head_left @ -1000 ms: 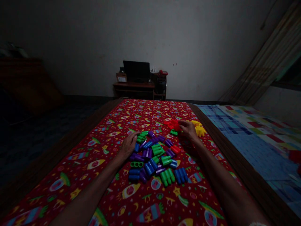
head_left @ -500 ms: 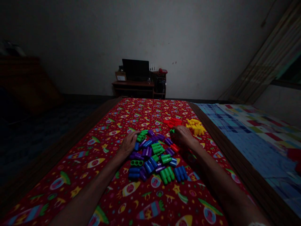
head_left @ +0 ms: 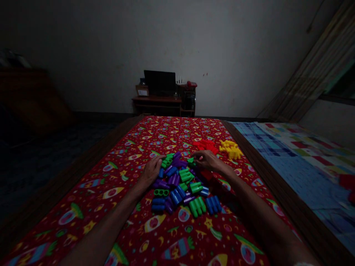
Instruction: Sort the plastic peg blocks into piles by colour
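My left hand [head_left: 152, 170] lies along the left edge of a mixed pile of plastic toy blocks, its fingers stretched out beside a green block [head_left: 167, 162]. At the pile's far right side is my right hand [head_left: 206, 160], thumb and forefinger apart; a small green block [head_left: 190, 160] sits right by its fingertips. Purple blocks [head_left: 174, 180], blue blocks [head_left: 177, 194] and green blocks [head_left: 197, 206], many made of joined tubes, lie between and below the hands. A red block [head_left: 205, 175] is in shadow under my right wrist.
Beyond my right hand are a heap of red blocks [head_left: 205, 146] and a heap of yellow blocks [head_left: 231, 149]. A red patterned cloth [head_left: 166, 129] covers the table. A monitor [head_left: 160, 82] stands on a desk by the far wall, and a blue checked bed [head_left: 266, 159] is at right.
My right hand has moved left from beside the red heap, and its fingers have opened. The green block it held is now at the pile's far edge. My left hand stays put.
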{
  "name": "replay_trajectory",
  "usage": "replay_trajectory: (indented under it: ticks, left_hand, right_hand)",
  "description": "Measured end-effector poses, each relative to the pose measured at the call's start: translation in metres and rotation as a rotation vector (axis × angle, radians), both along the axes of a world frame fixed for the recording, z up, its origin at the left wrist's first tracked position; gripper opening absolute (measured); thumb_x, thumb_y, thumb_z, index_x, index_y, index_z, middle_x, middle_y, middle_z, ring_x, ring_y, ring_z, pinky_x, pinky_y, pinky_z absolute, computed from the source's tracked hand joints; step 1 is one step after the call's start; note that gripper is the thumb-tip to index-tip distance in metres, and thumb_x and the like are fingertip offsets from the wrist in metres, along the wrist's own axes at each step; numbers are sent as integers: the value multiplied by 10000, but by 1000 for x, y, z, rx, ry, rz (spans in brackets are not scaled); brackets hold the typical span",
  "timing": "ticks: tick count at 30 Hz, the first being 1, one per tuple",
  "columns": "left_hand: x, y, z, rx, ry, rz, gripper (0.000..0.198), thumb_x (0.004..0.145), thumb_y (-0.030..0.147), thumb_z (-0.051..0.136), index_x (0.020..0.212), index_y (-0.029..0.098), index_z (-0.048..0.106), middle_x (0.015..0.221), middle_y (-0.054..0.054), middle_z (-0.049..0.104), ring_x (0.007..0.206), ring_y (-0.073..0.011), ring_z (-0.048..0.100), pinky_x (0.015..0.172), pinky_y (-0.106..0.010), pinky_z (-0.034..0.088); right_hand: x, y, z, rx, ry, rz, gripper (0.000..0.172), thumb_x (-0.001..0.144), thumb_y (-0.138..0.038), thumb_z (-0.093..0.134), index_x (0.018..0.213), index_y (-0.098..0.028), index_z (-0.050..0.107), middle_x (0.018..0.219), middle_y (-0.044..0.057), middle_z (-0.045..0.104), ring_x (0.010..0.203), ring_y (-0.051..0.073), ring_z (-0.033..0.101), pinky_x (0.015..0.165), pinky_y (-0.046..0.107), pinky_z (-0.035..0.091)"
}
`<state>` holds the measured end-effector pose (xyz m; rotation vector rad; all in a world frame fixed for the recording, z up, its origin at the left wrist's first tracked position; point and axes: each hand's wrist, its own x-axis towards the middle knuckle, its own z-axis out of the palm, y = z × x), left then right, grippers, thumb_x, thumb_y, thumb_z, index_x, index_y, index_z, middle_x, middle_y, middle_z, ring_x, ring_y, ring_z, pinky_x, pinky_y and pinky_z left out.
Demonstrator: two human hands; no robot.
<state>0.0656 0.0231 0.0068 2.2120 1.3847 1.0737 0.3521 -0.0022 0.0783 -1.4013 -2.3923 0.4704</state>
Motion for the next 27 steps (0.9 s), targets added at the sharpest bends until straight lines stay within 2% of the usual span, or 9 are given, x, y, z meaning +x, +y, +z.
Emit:
replay_trajectory:
  ticks: [3,5,8,11,13,16,20,23,27]
  left_hand:
    - [0,1,0,7,-2,-2,458,906,383,303,1098,159,652,1153,-105,679,1059,-225,622,978,-396,474]
    - [1,1,0,10,2,-2,452,905,379,306,1092,158,654,1152,-105,680,1058,-228,624,976,-399,476]
    - [1,1,1,12,11,-4,448,903,375,308,1075,159,660,1154,-105,680,1059,-234,624,972,-405,479]
    - [1,1,1,16,9,-1,450,905,370,303,1092,160,655,1166,-100,677,1071,-229,619,975,-398,477]
    - [1,0,1,20,10,-5,449,906,368,303,1101,165,653,1166,-93,678,1076,-224,617,979,-391,476]
    - [2,0,1,22,6,-10,449,902,371,309,1095,160,656,1151,-96,683,1060,-226,624,966,-393,485]
    - [1,0,0,29,-10,-1,441,901,367,314,1083,161,659,1149,-98,683,1052,-226,628,963,-400,488]
    - [0,0,-1,33,-4,-5,426,905,362,321,1080,170,659,1155,-94,681,1055,-224,628,970,-404,485]
    - [0,1,-3,20,1,-2,440,912,368,307,1088,163,654,1150,-102,682,1078,-222,621,986,-402,473]
  right_hand:
    - [0,-16,17,-41,-301,-57,237,835,-217,578,1028,-152,699,936,105,707,814,197,644,647,241,425]
    - [-3,-26,23,-85,-490,-79,259,821,-293,613,1023,-157,702,970,133,709,868,242,657,646,260,429]
    - [-10,-36,24,-113,-594,-47,265,826,-289,593,1039,-166,693,1008,138,708,922,259,661,659,263,434]
    - [-6,-34,23,-95,-516,-15,268,824,-244,589,1070,-192,682,1034,113,706,942,232,656,673,242,434]
    - [6,-24,23,-36,-398,-71,293,821,-248,606,1101,-193,671,1005,103,711,915,218,658,677,240,438]
    - [34,3,16,144,-121,-292,335,830,-267,606,1150,-175,643,943,93,721,851,203,663,700,260,461]
    - [63,42,-5,379,162,-564,323,832,-257,576,1132,-161,648,991,105,722,884,216,665,777,315,488]
    - [68,59,-22,386,146,-629,307,831,-237,554,1092,-126,670,1009,137,718,903,233,663,810,335,486]
    - [63,63,-33,315,54,-603,287,845,-211,521,1056,-124,697,1003,144,724,930,236,662,828,325,476]
